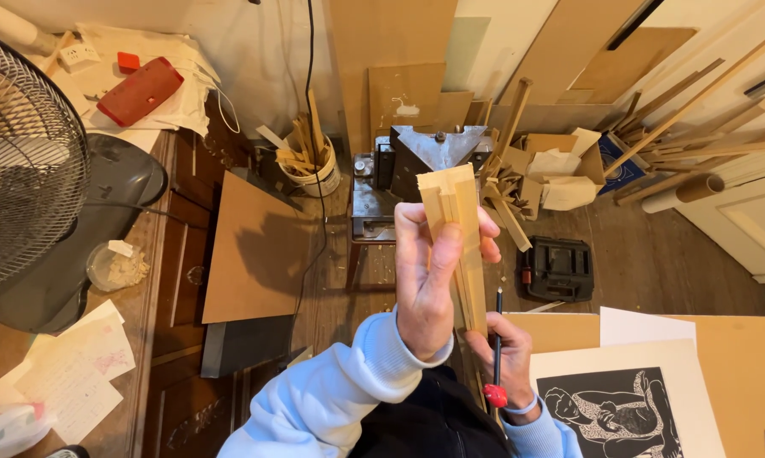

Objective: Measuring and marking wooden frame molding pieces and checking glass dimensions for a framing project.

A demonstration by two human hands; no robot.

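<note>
Head view: my left hand (429,280) clamps the pale, grooved wooden moulding strip (459,242) upright, above the floor. My right hand (505,360) pinches a red-capped black pencil (496,356) beside it; no mark visible yet.

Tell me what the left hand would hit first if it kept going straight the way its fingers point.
Probably the grey metal machine lying beyond the left hand and its pale wooden strips; depth is unclear.
</note>
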